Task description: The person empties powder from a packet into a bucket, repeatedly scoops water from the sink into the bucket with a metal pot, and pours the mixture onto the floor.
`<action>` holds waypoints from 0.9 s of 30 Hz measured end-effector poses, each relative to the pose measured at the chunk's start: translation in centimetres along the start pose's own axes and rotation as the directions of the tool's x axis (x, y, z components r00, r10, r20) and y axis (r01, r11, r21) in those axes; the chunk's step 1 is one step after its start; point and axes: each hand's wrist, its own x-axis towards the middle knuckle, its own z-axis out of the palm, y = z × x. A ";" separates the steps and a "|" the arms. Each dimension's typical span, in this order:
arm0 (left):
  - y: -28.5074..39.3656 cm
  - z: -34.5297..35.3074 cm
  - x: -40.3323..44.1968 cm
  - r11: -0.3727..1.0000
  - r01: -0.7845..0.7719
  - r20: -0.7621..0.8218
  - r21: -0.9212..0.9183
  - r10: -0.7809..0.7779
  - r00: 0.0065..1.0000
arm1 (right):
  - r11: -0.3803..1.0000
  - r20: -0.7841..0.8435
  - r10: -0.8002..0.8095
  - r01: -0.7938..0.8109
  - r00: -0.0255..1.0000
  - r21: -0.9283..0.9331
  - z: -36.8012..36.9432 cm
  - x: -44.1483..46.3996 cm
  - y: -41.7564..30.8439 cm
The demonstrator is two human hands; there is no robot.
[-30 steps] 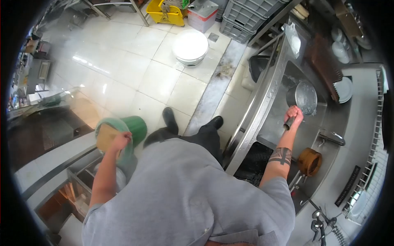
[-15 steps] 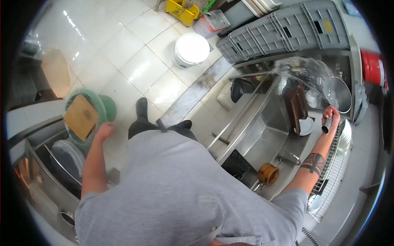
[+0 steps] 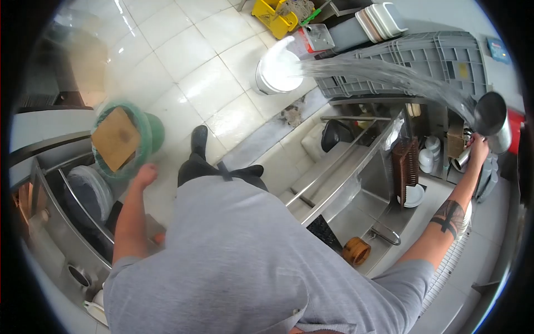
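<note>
My right hand (image 3: pixel 476 149) grips the handle of a shiny metal saucepan (image 3: pixel 494 123), which is tipped over the far end of the sink counter. A long stream of water (image 3: pixel 389 69) arcs from its mouth across to a white bucket (image 3: pixel 272 78) on the floor, splashing at the bucket's top. My left hand (image 3: pixel 147 174) hangs at my side with its fingers curled in and nothing visible in them. Nearest to it is a green bin (image 3: pixel 153 133) with a liner and a flat piece of cardboard (image 3: pixel 115 139) on top.
On my right is a steel sink (image 3: pixel 364 209) with a faucet (image 3: pixel 389 236), a brown rack (image 3: pixel 405 167) and white plates (image 3: pixel 413 196). Grey crates (image 3: pixel 406 61) stand along the wall. A yellow mop bucket (image 3: pixel 272 19) is at the back. Tiled floor (image 3: pixel 194 72) lies ahead.
My right hand has swung the saucepan outward to the right. The water, earlier bunched near the pan over the sink, now stretches to the white bucket. My left hand stays low by the bin.
</note>
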 end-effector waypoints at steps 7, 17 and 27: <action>3.3 -1.5 0.1 0.978 -0.145 0.005 0.149 0.146 0.989 | 0.911 -0.448 -0.207 0.004 0.870 -0.413 5.9 -4.7 7.6; 8.8 -2.7 -6.4 0.897 -0.211 0.271 0.388 0.108 0.957 | 0.443 -0.142 0.895 -0.883 0.424 0.155 19.2 -37.6 44.4; 19.1 1.3 -13.4 0.802 -0.027 0.234 0.597 -0.141 0.962 | 0.260 0.329 0.915 -0.964 0.232 -0.046 31.4 -47.7 61.4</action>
